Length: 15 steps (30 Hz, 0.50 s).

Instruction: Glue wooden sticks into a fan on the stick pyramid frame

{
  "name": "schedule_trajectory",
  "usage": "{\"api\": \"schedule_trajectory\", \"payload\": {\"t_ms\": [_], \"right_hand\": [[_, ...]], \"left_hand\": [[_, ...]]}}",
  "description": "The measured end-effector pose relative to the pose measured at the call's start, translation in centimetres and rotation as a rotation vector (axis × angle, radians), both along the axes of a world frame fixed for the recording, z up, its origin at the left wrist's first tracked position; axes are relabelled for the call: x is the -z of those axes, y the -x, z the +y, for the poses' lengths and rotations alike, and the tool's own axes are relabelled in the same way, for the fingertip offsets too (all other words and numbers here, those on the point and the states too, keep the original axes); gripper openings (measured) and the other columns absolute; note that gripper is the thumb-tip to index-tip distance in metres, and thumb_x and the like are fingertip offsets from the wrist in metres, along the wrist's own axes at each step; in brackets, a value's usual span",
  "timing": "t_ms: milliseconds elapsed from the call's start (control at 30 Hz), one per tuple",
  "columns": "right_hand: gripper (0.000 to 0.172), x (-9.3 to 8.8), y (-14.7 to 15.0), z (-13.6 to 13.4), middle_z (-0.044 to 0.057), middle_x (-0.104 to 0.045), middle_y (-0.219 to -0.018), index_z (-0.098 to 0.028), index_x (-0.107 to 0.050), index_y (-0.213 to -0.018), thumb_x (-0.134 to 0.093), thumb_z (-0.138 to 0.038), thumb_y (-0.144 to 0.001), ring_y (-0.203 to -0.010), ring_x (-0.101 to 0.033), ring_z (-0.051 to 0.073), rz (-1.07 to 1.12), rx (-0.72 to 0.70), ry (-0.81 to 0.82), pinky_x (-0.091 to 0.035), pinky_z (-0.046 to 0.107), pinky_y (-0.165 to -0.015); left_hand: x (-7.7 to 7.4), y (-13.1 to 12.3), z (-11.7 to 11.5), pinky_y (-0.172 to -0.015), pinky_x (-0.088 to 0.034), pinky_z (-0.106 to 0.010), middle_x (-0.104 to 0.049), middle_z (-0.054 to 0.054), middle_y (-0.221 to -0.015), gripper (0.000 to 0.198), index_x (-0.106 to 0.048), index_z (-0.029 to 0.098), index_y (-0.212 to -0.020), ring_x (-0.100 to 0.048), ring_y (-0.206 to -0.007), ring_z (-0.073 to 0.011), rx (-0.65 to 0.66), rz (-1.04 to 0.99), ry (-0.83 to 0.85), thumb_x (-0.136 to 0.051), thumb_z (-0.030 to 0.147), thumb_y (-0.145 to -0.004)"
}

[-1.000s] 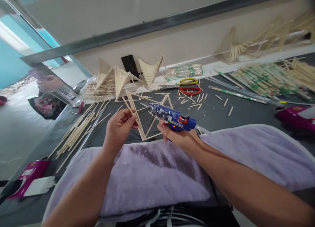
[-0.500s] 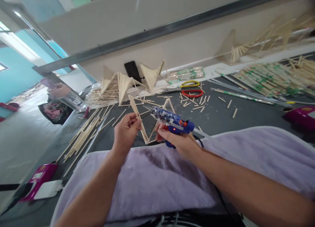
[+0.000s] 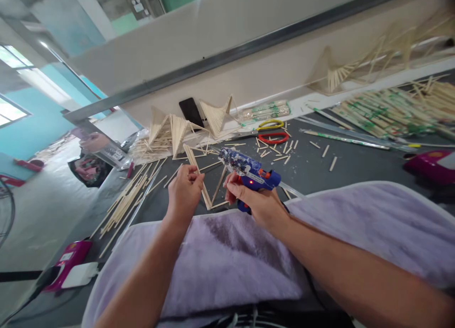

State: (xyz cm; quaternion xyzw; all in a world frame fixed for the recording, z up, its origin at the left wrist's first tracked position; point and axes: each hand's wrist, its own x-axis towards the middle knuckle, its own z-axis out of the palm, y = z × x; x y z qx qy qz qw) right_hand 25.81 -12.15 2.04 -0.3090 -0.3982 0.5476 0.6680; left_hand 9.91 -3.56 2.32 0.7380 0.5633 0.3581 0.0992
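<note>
My right hand (image 3: 261, 200) is wrapped around a blue hot glue gun (image 3: 245, 167). Its nozzle points left, its barrel is crusted with whitish glue, a small red light glows on it, and a clear glue stick juts from the back. My left hand (image 3: 185, 186) is closed in a pinch at the left side of a frame of thin wooden sticks (image 3: 204, 195), whose near corner rests by the towel. The fingers hide exactly where they grip. The glue gun's tip is just above and right of the frame's left side.
Loose sticks (image 3: 124, 200) lie at left beside a magenta box (image 3: 71, 264). Twisted stick models (image 3: 177, 131), a black phone (image 3: 191, 113) and scissors (image 3: 273, 137) stand or lie behind. Packed sticks (image 3: 377, 112) are at right; a lilac towel (image 3: 227, 261) covers the front edge.
The view has shifted slightly. The glue gun stays in my right hand, and my left hand remains pinched at the frame with its fingers moved a little.
</note>
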Motion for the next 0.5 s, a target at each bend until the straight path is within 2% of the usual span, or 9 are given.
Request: {"api": "schedule_trajectory", "payload": {"t_ms": [200,400,500], "right_hand": [[0.017,-0.3,-0.5,-0.1,-0.002,-0.057,-0.064,-0.019,-0.058,-0.075,-0.066,-0.033,-0.072,-0.055,-0.053,0.011,-0.029,0.035,0.000,-0.043,0.026,-0.055],[0.014,0.5,-0.5,-0.3,-0.001,-0.055,-0.059,-0.020,-0.058,-0.071,-0.063,-0.032,-0.076,-0.062,-0.054,0.014,-0.259,0.103,0.009,-0.043,0.028,-0.061],[0.010,1.0,-0.8,-0.1,0.001,-0.057,-0.065,-0.021,-0.059,-0.069,-0.064,-0.028,-0.074,-0.062,-0.053,0.014,-0.251,0.093,-0.015,-0.042,0.029,-0.061]], "left_hand": [[0.1,-0.1,0.0,-0.053,-0.046,-0.022,-0.063,0.004,-0.066,0.018,-0.055,0.021,-0.088,-0.061,-0.052,-0.0114,0.000,-0.111,0.057,-0.059,0.030,-0.073],[0.4,0.6,-0.2,-0.045,-0.043,-0.018,-0.057,0.004,-0.064,0.018,-0.054,0.020,-0.088,-0.057,-0.048,-0.0084,0.117,-0.414,0.180,-0.058,0.028,-0.073],[0.1,2.2,0.6,-0.041,-0.040,-0.016,-0.054,0.005,-0.060,0.017,-0.052,0.018,-0.088,-0.052,-0.044,-0.0066,0.158,-0.559,0.229,-0.055,0.027,-0.074]]}}
